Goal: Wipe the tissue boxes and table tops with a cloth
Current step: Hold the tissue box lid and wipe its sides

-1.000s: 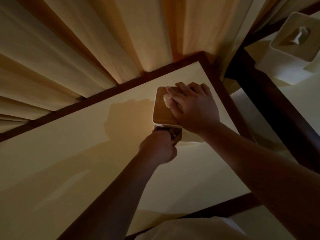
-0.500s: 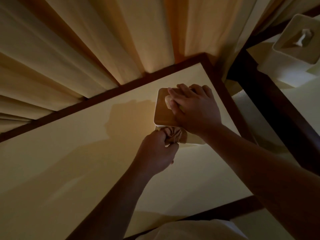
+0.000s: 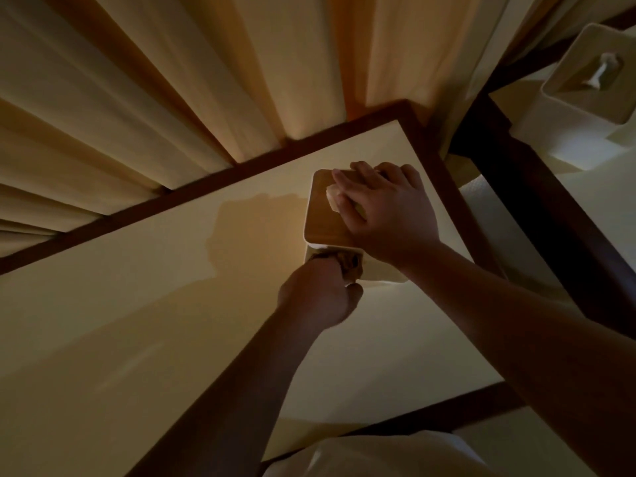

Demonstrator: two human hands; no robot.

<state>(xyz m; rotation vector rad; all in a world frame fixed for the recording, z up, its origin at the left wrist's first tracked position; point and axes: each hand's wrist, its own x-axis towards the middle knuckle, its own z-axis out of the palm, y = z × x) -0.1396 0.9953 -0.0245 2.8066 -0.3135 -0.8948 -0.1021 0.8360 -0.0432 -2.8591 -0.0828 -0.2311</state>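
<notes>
Closer to the tissue box (image 3: pixel 378 271) than before, the left hand (image 3: pixel 318 297) rubs its near side, fingers curled round a bunched cloth (image 3: pixel 349 268). The right hand (image 3: pixel 390 215) presses straight fingers on the wooden lid (image 3: pixel 320 223).

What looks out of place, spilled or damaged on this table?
Nothing stands out. The white tissue box with a wooden lid stands upright on the cream table, right hand resting on its lid, left hand holding a crumpled cloth against its near side.
</notes>
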